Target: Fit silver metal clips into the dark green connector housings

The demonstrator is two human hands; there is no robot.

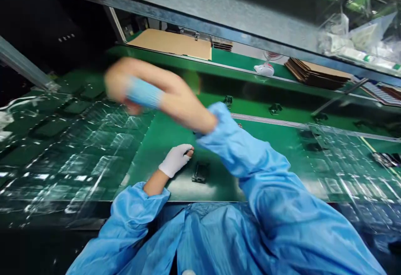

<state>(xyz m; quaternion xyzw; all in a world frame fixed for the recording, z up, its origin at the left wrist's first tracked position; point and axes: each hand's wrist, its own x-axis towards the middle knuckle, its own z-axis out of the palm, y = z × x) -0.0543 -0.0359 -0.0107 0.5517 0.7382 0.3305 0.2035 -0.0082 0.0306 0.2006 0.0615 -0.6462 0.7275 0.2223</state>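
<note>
My left hand (177,159), in a white glove with bare fingertips, rests on the green mat (169,135), its fingers curled together. Whether anything is between them is too small to tell. Just to its right lies a small dark part (200,172) on the mat. My right hand (130,83), with a light blue band around it, reaches across to the left above the clear plastic trays (94,141). It is smeared by motion, and its fingers are not distinct.
More clear trays (354,170) lie at the right. Small dark parts (275,108) sit on the green strip behind the mat. A metal shelf (219,14) spans overhead. Behind stand a small white fan (265,70), stacked cardboard (316,74) and a flat cardboard sheet (175,43).
</note>
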